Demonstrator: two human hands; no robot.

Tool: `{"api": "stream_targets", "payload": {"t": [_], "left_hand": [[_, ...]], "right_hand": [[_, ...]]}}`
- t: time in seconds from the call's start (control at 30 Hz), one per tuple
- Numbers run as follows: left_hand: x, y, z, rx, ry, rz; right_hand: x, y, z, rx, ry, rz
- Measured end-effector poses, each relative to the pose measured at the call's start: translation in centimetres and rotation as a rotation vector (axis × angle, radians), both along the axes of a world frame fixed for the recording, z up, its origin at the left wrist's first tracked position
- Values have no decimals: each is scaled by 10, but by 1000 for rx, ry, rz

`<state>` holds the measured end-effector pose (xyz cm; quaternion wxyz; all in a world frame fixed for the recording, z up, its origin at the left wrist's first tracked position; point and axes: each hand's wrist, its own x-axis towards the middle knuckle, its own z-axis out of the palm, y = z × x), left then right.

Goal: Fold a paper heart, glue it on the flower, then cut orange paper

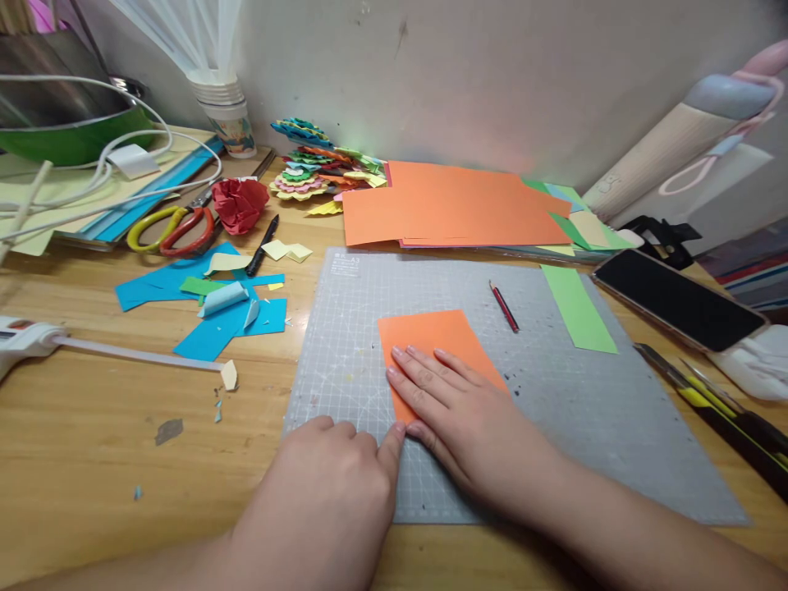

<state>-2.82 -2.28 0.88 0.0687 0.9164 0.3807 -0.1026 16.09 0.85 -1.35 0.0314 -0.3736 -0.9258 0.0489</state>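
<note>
A small sheet of orange paper [444, 330] lies on the grey cutting mat [345, 345]. My right hand [459, 402] rests flat over its middle, fingers stretched toward the left edge. At the paper's near left corner, my left hand [336, 476] is closed, its fingers curled under, with one fingertip pressed on the corner close to my right thumb. Whether the left hand pinches the corner or only pushes on it is hard to see. Beyond the paper on the mat lie a short dark red pencil [505, 306] and a light green paper strip [579, 309].
Larger orange sheets [455, 205] lie behind the mat. Scissors [185, 230], a crumpled red paper [240, 205], a black pen [263, 246] and blue scraps [209, 328] are left. A glue gun [28, 338] sits far left. A phone [680, 300] and cutters [707, 398] are right.
</note>
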Motion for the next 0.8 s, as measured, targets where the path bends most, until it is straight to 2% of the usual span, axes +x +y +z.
{"api": "stream_targets", "payload": {"t": [0.5,0.63,0.8], "left_hand": [[-2,-1,-4,21,-1,-5],[1,-4,-3,31,18,-67],[5,-7,-6,148,-11,-143]], "right_hand": [[0,0,2,-56,30,-16],[0,-1,2,-61,14,-13],[-2,-4,4,-75,12,-55]]}}
